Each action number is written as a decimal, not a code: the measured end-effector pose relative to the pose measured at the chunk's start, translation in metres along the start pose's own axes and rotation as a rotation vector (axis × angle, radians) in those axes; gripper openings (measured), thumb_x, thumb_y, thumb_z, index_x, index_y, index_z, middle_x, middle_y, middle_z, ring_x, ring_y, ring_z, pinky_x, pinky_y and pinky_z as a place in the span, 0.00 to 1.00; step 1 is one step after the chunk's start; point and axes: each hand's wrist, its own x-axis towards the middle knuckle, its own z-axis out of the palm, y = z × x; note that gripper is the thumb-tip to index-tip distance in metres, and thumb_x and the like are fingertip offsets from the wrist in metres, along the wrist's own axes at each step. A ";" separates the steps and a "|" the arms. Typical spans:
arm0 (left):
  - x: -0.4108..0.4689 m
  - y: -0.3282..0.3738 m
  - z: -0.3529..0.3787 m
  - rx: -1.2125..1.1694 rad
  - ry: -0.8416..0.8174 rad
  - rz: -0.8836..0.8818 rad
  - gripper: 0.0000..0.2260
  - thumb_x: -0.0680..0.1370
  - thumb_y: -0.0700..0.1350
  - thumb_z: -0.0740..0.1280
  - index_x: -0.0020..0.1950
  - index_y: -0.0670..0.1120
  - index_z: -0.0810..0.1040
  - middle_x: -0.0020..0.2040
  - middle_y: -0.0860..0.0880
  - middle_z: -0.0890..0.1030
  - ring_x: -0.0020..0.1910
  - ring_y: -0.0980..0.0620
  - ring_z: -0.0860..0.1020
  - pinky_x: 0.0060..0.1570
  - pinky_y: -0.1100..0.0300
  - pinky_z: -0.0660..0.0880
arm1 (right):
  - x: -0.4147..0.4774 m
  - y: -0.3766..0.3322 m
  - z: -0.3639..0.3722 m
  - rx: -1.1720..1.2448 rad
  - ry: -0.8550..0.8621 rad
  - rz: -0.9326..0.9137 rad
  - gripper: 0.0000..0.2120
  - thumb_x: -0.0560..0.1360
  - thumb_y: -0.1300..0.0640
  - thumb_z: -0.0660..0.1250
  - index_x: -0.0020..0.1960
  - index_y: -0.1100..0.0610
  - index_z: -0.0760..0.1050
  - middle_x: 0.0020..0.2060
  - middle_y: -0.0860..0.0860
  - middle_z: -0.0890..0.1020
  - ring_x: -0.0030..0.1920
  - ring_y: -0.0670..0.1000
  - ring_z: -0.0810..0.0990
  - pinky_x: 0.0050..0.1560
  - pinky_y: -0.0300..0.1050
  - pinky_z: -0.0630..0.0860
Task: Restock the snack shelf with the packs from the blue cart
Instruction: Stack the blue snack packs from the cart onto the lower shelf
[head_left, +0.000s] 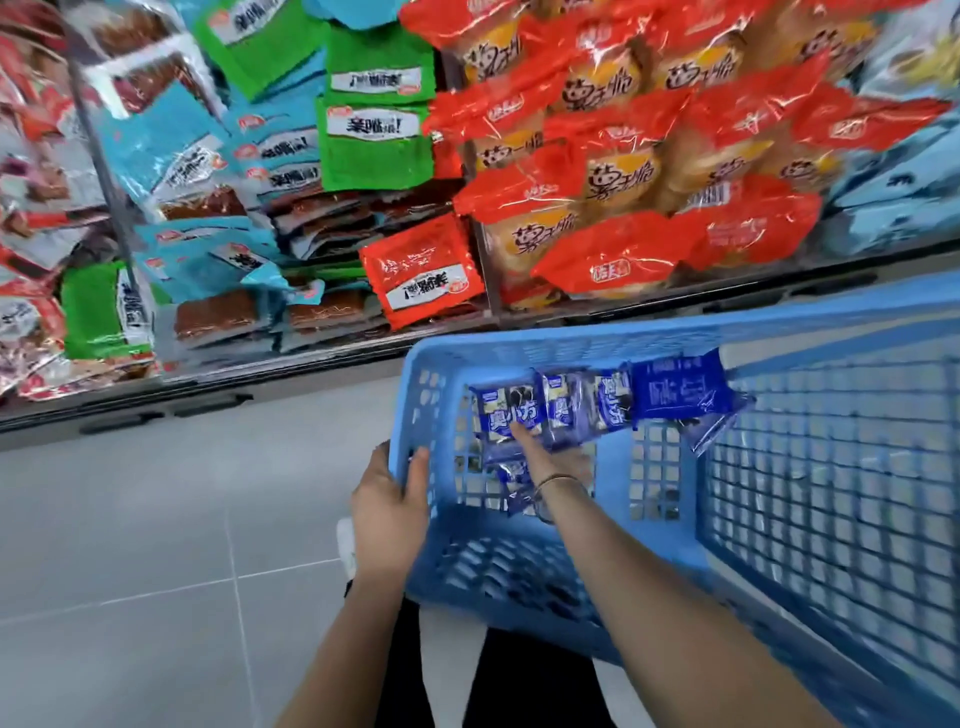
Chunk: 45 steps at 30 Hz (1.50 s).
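The left hand (389, 499) curled its fingers tight over the rim of the blue cart (571, 340) at 9 o'clock. The right hand (545, 457) was inside the cart, one straight finger touching the blue packs (597, 408). Its other fingers were too blurry to tell. The snack shelf (649, 306) stood at 12 o'clock.

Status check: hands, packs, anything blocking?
Left hand grips blue cart rim. Right hand inside cart, fingers on blue packs, grip unclear. Packs lie along cart's far wall. Nothing in the way.
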 end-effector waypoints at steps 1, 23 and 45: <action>0.000 0.000 0.000 0.011 0.003 -0.008 0.05 0.79 0.47 0.65 0.45 0.51 0.71 0.30 0.58 0.73 0.30 0.64 0.75 0.29 0.76 0.65 | 0.001 0.002 0.000 -0.011 -0.005 -0.003 0.48 0.62 0.28 0.67 0.69 0.61 0.65 0.65 0.58 0.72 0.63 0.59 0.73 0.63 0.52 0.71; -0.028 0.063 -0.015 -0.030 0.167 0.270 0.32 0.68 0.63 0.66 0.62 0.41 0.73 0.63 0.45 0.71 0.64 0.49 0.68 0.65 0.72 0.56 | -0.097 0.004 -0.100 0.321 -0.727 -0.270 0.30 0.64 0.55 0.71 0.63 0.50 0.64 0.48 0.40 0.81 0.44 0.36 0.80 0.52 0.34 0.74; -0.017 0.053 -0.026 -0.622 -0.279 -0.343 0.08 0.77 0.42 0.67 0.55 0.46 0.79 0.47 0.45 0.86 0.45 0.47 0.84 0.40 0.62 0.79 | 0.022 -0.026 -0.079 0.870 -0.121 0.278 0.15 0.74 0.48 0.68 0.43 0.61 0.75 0.30 0.53 0.77 0.26 0.48 0.74 0.19 0.35 0.72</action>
